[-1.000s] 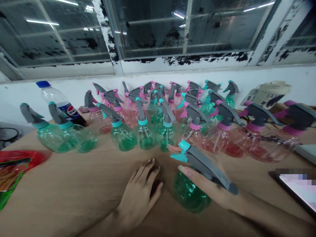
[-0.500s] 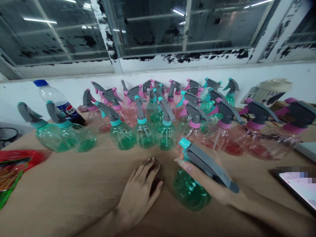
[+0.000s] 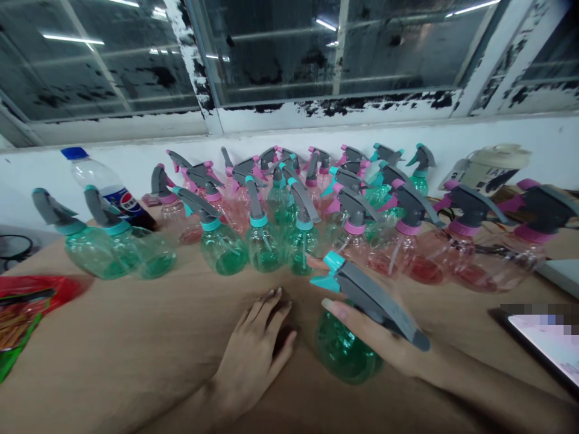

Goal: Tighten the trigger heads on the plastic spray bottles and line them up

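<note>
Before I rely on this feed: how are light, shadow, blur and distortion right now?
Head view, light: bright streaks in the window panes; head view, shadow: dark patch between thumb and fingers of the left hand; head view, blur: the red packet looks smeared at its right end; head view, distortion: the far-right pink-collared bottle looks stretched; head view, phone: blocky pixels over its top.

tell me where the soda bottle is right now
In the head view, the soda bottle is at the far left of the table, just behind two green spray bottles.
</note>
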`<state>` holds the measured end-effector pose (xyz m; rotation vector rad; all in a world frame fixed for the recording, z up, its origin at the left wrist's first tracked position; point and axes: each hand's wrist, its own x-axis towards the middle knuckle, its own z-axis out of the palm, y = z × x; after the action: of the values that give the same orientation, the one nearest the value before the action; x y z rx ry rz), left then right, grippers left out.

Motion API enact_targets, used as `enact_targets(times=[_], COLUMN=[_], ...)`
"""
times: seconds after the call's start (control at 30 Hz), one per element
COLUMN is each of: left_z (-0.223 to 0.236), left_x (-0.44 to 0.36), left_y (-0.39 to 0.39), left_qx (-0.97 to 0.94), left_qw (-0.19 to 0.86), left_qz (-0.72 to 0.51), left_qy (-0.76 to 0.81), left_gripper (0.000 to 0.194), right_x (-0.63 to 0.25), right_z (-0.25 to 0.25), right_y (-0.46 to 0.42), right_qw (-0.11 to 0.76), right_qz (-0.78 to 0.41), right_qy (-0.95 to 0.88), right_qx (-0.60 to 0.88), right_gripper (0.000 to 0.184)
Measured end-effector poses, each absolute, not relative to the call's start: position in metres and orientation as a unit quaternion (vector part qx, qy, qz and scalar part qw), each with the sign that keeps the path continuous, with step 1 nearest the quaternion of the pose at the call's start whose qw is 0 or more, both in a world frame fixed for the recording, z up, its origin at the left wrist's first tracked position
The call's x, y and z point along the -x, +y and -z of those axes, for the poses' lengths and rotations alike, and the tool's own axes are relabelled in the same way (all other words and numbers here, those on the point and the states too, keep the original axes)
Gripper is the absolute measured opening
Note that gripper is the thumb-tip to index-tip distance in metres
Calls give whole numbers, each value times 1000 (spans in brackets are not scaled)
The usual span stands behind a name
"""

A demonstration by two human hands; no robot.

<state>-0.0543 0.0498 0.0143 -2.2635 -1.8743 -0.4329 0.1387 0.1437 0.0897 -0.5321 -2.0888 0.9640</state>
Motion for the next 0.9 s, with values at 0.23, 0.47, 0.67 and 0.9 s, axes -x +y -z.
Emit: enact_targets(times=[0.23, 0.47, 0.67, 0.9], left_z=[-15, -15, -16, -15], left_x=[54, 55, 54, 54], left_y=[50, 50, 50, 51], left_qx=[760, 762, 762, 765], left_qw=[82, 78, 76, 81], left_qz=[139, 134, 130, 124], left_qy=[-630, -629, -631, -627], left_gripper=[35, 36, 36, 38], right_x=[-140, -139, -141, -139], right_z=[-88, -91, -89, -91], right_y=[143, 142, 142, 143], right_qw=[401, 416, 431, 403], right_qz=[-371, -357, -328, -370], right_qy=[-807, -808, -812, -806], right_qx=[223, 218, 214, 225], right_gripper=[14, 16, 6, 20])
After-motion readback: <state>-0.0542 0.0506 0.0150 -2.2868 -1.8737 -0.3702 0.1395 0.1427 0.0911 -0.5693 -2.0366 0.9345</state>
